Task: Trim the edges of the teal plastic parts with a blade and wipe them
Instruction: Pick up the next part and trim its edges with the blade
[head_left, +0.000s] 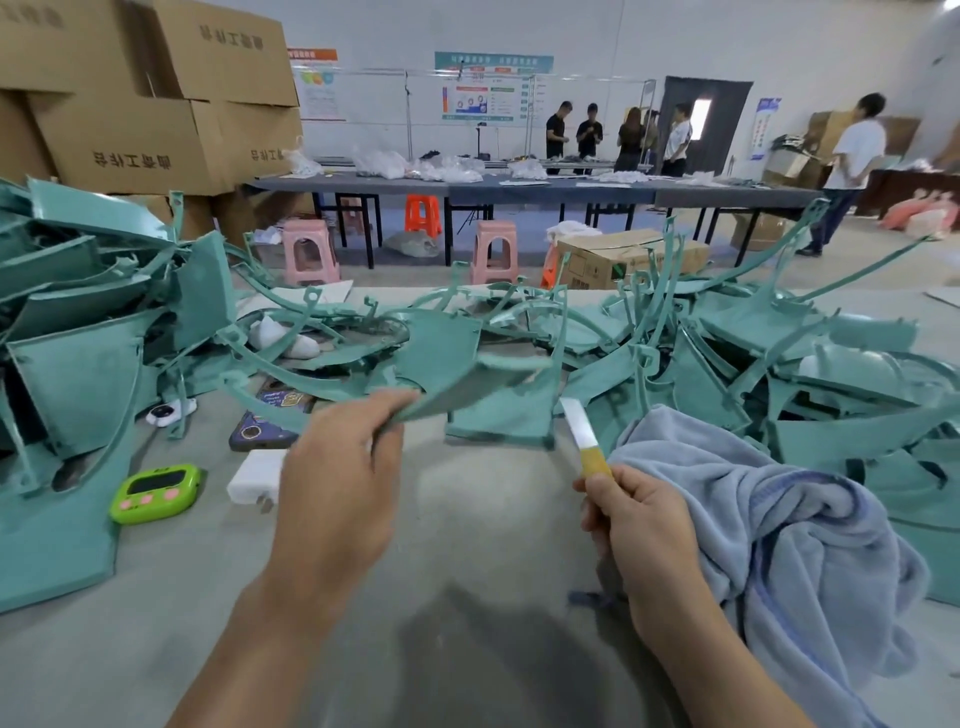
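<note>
From the head view, the left hand (337, 467) pinches one teal part (467, 387) by its near corner. It lifts the part off the desk (467, 545), probably to turn an edge toward the blade (577, 426). The right hand (639, 519) is curled round the blade's yellow handle, tip up, just beside the part but not touching. A blue towel (769, 519) bunches against that hand, ready for wiping. The held part is a thin, flat panel with a curved rim; similar parts are heaped on either side.
</note>
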